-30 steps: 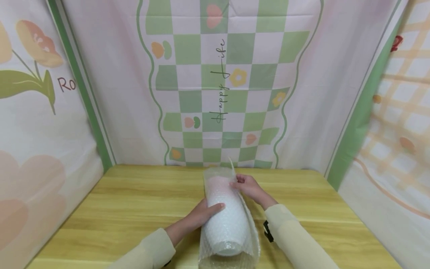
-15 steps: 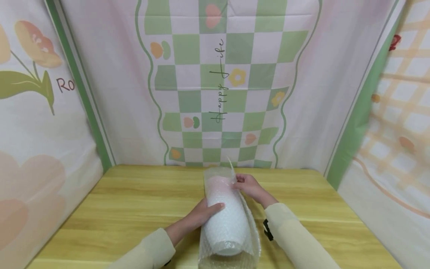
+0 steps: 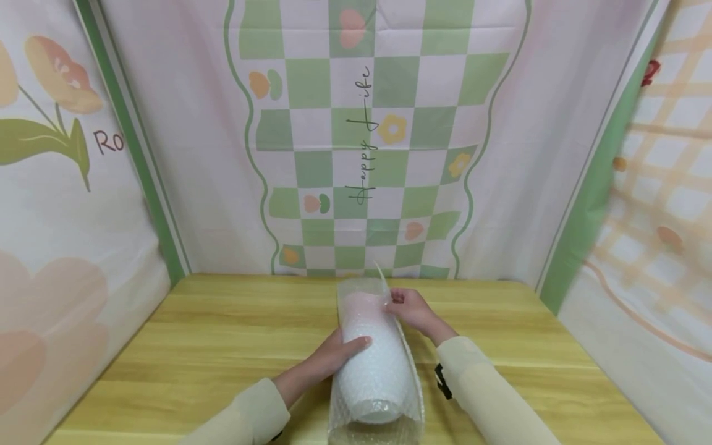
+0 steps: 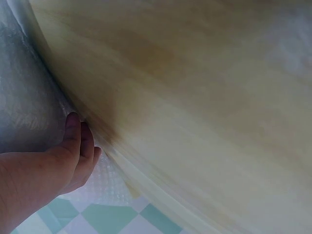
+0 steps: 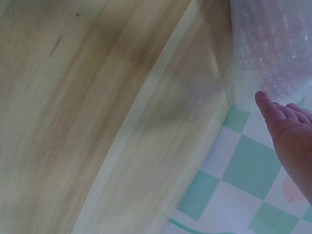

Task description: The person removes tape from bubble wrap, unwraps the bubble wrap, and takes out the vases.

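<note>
A white, pink-topped, vase-shaped object (image 3: 375, 364) lies in the middle of the table, seen through clear bubble wrap (image 3: 356, 286) around it. My left hand (image 3: 336, 353) grips its left side, thumb across the top; the other fingers are mostly hidden in the head view. In the left wrist view the left hand (image 4: 68, 163) is against the wrap's side. Near the far end, my right hand (image 3: 411, 308) pinches the wrap's right edge. The right wrist view shows the right hand (image 5: 287, 122) beside the bubbly sheet (image 5: 268, 58).
The wood-grain table (image 3: 233, 334) extends on both sides of the wrapped object. A checkered cloth backdrop (image 3: 356, 167) stands behind the table's far edge. Printed cloth walls, left (image 3: 55, 247) and right (image 3: 656, 247), enclose it. Black straps (image 3: 442, 381) show at the sleeves.
The loose right side of the bubble wrap has drawn in closer to the wrapped object. Both hands stay almost where they were.
</note>
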### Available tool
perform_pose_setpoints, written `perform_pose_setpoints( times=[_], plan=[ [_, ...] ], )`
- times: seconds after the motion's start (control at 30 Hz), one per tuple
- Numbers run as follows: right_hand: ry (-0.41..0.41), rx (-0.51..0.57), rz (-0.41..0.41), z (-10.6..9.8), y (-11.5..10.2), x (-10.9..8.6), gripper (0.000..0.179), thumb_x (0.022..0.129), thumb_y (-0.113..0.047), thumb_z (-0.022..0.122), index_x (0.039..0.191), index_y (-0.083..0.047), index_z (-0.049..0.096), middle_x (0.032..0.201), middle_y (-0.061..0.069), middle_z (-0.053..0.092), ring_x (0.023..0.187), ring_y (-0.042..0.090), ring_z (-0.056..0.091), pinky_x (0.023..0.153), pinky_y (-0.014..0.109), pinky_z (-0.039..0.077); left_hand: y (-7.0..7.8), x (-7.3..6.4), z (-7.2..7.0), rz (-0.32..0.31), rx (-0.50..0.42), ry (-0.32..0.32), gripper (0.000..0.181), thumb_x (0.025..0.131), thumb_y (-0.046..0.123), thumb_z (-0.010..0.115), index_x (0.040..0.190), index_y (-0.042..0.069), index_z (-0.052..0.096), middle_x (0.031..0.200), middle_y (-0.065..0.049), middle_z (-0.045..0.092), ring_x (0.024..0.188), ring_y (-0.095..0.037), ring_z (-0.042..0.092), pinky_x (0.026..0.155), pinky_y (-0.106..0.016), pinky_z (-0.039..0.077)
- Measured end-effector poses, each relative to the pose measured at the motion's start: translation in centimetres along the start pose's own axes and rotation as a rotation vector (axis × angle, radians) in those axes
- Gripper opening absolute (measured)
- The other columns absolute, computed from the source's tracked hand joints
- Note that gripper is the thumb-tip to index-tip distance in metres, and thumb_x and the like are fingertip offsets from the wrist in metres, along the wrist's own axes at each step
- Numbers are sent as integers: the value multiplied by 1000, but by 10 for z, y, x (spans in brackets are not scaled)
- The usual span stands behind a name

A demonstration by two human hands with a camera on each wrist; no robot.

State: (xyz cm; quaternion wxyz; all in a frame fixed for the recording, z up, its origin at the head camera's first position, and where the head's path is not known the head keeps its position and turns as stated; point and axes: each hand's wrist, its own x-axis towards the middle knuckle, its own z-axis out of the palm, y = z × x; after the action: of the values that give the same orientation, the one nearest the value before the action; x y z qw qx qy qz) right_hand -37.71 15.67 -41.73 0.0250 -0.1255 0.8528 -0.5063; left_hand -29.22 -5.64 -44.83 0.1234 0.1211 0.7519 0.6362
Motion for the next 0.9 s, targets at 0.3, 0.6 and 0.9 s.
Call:
perform_pose_setpoints(
  times=[0.3,0.6,0.9],
  plan=[
    [6,-52,-31,0,2,1,42,93,-8,63,127,15,53,124,28,59,117,38,56,94,42,49,0,-1,0,9,-8,2,73,93,45,62,145,2,34,117,-14,57,102,-27,59,86,-46,52],
    [27,-108,-40,2,4,-1,41,95,-13,61,126,14,55,122,27,61,115,36,57,93,43,50,0,-2,-1,-2,5,-12,75,93,47,60,145,0,32,118,-14,56,103,-28,59,85,-47,52],
    [49,-113,-37,2,5,-1,44,95,-16,60,126,14,54,125,28,58,118,38,55,95,46,48,-1,-2,-1,6,1,-16,74,94,47,59,145,0,32,118,-14,55,103,-28,59,86,-47,51]
  ],
)
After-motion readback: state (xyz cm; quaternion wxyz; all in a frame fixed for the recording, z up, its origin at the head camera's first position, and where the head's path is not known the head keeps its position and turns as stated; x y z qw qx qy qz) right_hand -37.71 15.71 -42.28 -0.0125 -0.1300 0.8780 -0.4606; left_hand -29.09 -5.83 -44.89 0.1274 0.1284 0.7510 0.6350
